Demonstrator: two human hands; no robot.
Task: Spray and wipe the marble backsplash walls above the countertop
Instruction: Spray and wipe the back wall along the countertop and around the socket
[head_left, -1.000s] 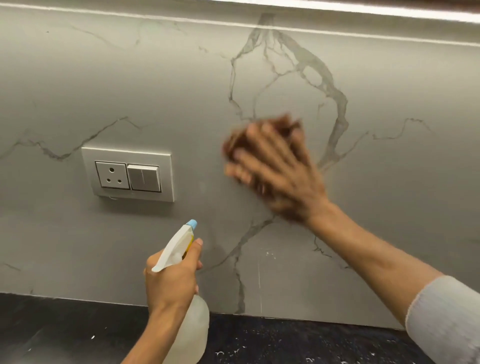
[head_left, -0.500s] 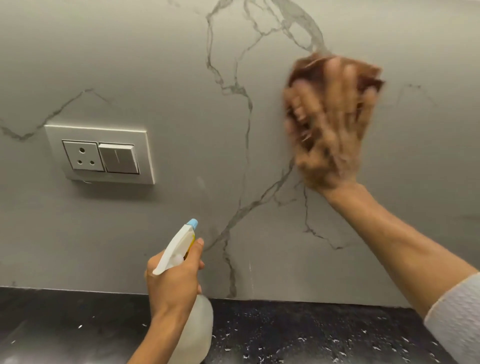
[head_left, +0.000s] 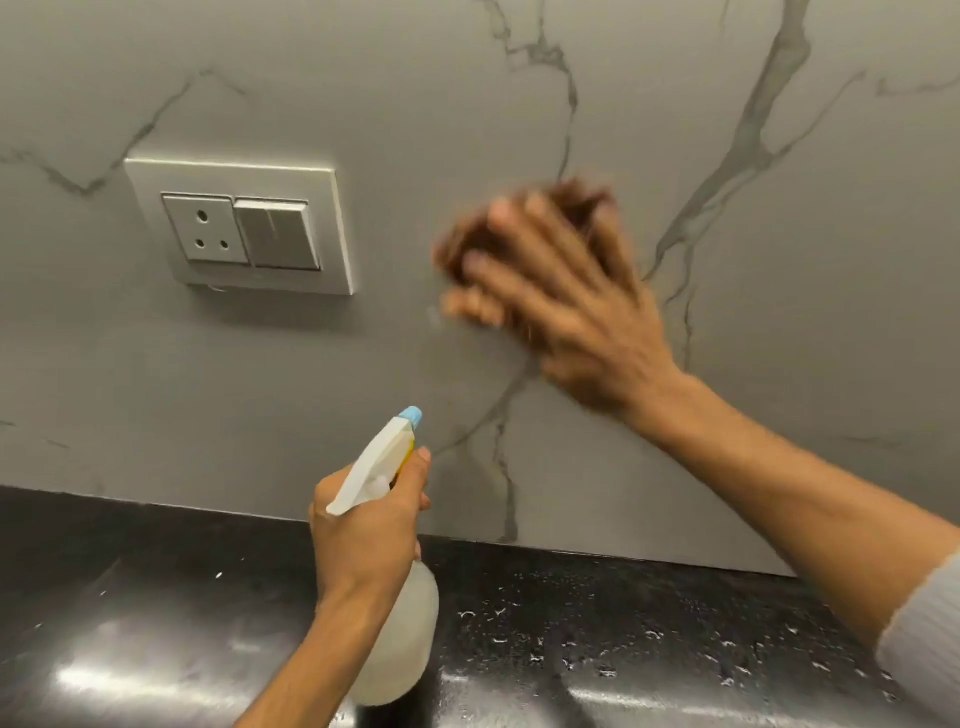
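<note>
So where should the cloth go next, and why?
Probably straight down toward the counter: the right hand presses the cloth flat on the wall just right of the socket, so sliding down covers more marble and avoids the socket.

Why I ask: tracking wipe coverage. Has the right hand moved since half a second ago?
Yes. The right hand, pressing the brown cloth, has swept down and left, closer to the switch plate on the backsplash.

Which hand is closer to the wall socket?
Right. The right hand presses a cloth just right of the socket plate; the left hand holds the spray bottle below it.
</note>
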